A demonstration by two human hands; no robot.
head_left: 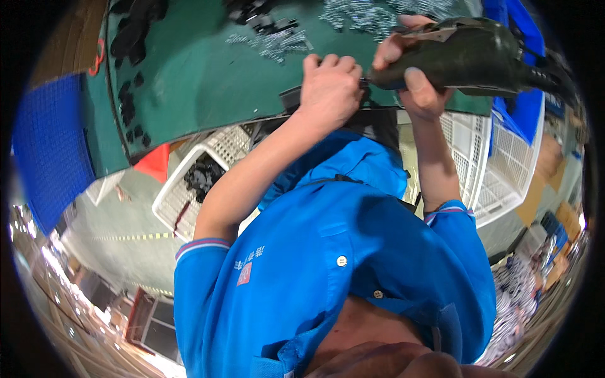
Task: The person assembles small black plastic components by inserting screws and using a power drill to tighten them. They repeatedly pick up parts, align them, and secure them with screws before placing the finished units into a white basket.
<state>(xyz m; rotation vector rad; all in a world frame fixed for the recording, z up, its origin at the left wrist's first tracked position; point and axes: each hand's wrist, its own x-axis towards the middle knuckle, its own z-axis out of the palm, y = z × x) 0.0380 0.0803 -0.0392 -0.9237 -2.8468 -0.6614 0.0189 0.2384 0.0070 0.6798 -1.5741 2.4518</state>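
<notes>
My right hand (pixel 421 94) is wrapped round a dark green power drill (pixel 472 58), held level above the table's near edge. A black cord runs off its far right end, and its nose points left at my left hand (pixel 331 91). That hand is closed at the table edge, its fingers curled down over a small dark part (pixel 291 99). Most of the part is hidden under the hand, so its kind is unclear. The drill's tip comes close to the left fingertips; whether it touches the part cannot be made out.
On the green tabletop (pixel 201 69) lie piles of silvery screws (pixel 359 20), a smaller heap of screws (pixel 272 45) and black pieces (pixel 133 34). A white crate (pixel 165 203) with black parts stands below left. White crates (pixel 504 170) and a blue bin (pixel 518 116) are at right.
</notes>
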